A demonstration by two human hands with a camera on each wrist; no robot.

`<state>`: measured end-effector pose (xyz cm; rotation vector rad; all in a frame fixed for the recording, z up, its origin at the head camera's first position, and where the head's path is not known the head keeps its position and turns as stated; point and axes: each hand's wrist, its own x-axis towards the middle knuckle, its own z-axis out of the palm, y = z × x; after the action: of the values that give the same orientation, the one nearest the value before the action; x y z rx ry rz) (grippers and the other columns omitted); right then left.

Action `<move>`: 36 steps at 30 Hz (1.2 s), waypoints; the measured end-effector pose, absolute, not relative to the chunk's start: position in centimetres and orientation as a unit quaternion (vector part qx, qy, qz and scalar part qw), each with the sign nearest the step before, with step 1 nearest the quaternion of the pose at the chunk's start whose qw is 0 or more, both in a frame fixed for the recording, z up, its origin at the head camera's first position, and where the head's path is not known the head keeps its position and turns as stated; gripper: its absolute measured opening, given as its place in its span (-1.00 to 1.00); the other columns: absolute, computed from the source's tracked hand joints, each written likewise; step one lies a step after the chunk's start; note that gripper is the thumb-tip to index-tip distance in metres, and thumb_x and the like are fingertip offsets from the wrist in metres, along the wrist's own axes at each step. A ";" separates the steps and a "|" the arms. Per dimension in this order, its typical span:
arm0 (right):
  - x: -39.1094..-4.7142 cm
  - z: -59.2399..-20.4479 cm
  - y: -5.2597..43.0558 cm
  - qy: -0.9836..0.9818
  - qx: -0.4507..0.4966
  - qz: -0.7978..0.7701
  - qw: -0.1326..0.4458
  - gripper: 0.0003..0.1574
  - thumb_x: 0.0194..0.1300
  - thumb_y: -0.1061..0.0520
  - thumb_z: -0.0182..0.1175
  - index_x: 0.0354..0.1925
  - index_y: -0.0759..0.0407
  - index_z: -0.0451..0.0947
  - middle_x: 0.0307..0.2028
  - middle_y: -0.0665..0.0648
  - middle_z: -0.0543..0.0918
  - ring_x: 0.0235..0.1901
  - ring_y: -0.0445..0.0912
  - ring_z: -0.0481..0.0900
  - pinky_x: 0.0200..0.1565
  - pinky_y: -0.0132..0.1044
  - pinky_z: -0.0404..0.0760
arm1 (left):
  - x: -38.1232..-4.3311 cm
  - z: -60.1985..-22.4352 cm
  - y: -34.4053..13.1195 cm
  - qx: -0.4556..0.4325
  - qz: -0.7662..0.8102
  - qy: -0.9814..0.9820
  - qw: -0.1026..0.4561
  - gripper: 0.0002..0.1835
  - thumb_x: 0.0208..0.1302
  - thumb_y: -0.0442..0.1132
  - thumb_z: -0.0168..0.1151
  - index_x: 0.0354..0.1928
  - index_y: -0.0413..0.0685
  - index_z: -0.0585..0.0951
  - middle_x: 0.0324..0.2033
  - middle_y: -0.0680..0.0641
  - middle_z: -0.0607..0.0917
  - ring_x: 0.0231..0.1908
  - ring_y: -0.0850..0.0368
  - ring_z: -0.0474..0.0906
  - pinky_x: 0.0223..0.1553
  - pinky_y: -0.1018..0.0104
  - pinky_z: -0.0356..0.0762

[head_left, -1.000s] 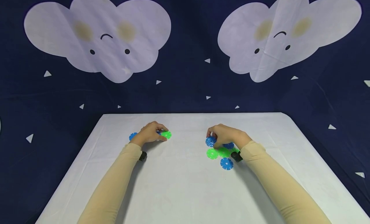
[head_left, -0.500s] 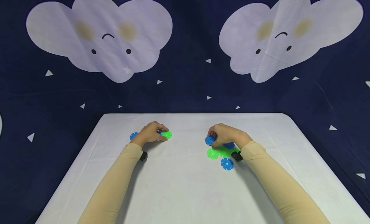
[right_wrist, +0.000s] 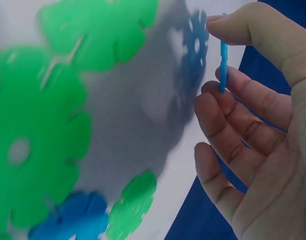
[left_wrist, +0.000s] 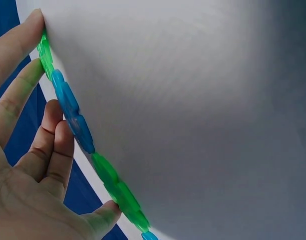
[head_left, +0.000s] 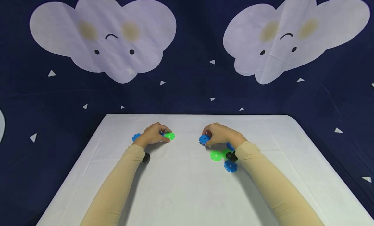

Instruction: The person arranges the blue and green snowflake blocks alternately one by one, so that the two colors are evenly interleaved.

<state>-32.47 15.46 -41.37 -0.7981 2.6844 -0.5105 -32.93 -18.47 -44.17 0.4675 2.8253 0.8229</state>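
Observation:
My left hand (head_left: 153, 133) rests on a row of joined, notched snowflake discs on the white table (head_left: 190, 187). Its thumb and forefinger take opposite edges of the green snowflake disc (head_left: 170, 136) at the row's right end. In the left wrist view, green and blue discs (left_wrist: 73, 110) alternate edge to edge, with the other fingers touching or close along them. My right hand (head_left: 220, 133) pinches a blue snowflake disc (head_left: 204, 139) between thumb and fingertips. The right wrist view shows this blue disc (right_wrist: 223, 60) edge-on, its shadow on the table beside it.
Loose discs lie below the right wrist: a green disc (head_left: 216, 155), a blue disc (head_left: 230, 166) and others partly hidden by the wrist camera (head_left: 231, 156). A dark blue cloth with pale clouds (head_left: 102, 34) hangs behind the table's far edge.
My right hand has carried the blue disc left and slightly away from me, off the loose pile. The left hand has stayed on its row of discs.

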 end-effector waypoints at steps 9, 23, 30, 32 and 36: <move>-33.0 -41.4 13.3 0.928 -0.288 -0.190 0.138 -0.37 0.18 -0.01 0.60 0.17 0.17 0.70 -0.07 0.06 0.78 -0.07 -0.10 0.66 0.15 -0.11 0.68 | -32.9 -44.1 -18.6 0.156 0.278 0.944 0.080 -0.51 0.20 -0.05 0.65 0.18 0.08 0.80 0.12 -0.13 0.68 0.22 -0.15 0.58 0.33 -0.28 0.42; -33.5 -42.1 10.1 0.930 -0.281 -0.206 0.121 -0.43 0.20 -0.04 0.58 0.12 0.13 0.72 -0.10 0.05 0.77 -0.10 -0.12 0.62 0.09 -0.15 0.67 | -32.8 -44.1 -18.6 0.161 0.288 0.941 0.073 -0.53 0.19 -0.08 0.65 0.16 0.06 0.81 0.09 -0.12 0.71 0.22 -0.16 0.59 0.37 -0.37 0.38; -33.8 -42.6 8.0 0.933 -0.269 -0.211 0.113 -0.45 0.20 -0.06 0.59 0.10 0.10 0.73 -0.12 0.04 0.76 -0.11 -0.12 0.61 0.08 -0.15 0.67 | -33.0 -44.1 -18.6 0.166 0.289 0.940 0.073 -0.53 0.19 -0.09 0.66 0.15 0.05 0.82 0.08 -0.10 0.75 0.23 -0.16 0.59 0.36 -0.36 0.39; -33.9 -42.7 7.4 0.933 -0.267 -0.211 0.115 -0.44 0.21 -0.07 0.58 0.12 0.10 0.72 -0.11 0.04 0.75 -0.11 -0.12 0.61 0.08 -0.15 0.67 | -33.0 -44.1 -18.6 0.167 0.287 0.940 0.073 -0.53 0.19 -0.09 0.66 0.15 0.05 0.82 0.08 -0.10 0.76 0.23 -0.16 0.60 0.36 -0.37 0.40; -34.0 -42.9 6.6 0.931 -0.266 -0.218 0.122 -0.43 0.22 -0.03 0.57 0.15 0.11 0.72 -0.09 0.06 0.76 -0.10 -0.10 0.61 0.09 -0.13 0.68 | -32.9 -44.1 -18.7 0.165 0.286 0.941 0.076 -0.52 0.19 -0.08 0.65 0.16 0.05 0.81 0.08 -0.11 0.74 0.22 -0.16 0.60 0.36 -0.36 0.40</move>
<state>-34.03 6.59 -42.90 -0.7762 2.7176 -0.6365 -32.91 -18.65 -44.07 0.4940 2.8209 0.8576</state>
